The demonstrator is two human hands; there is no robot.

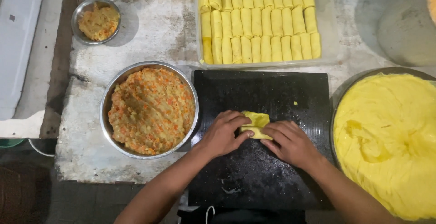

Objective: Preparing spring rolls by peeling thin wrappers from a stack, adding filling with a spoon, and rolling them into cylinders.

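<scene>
Head view: the yellow wrap [255, 123] lies folded near the middle of the black board [272, 178]. My left hand [222, 135] and right hand [290, 142] press on it from either side, each grip flat, fingers together on the wrap. Left of the board sits the filling bowl [109, 115]; at its right edge, a stack of yellow sheets [386, 137]. Beyond, at the desk's [154, 28] far edge, the tray of rolls [327, 47].

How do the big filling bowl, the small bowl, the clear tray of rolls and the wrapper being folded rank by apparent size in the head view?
1. Clear tray of rolls
2. Big filling bowl, only slightly smaller
3. Small bowl
4. Yellow wrapper, between both hands, partly covered
</scene>
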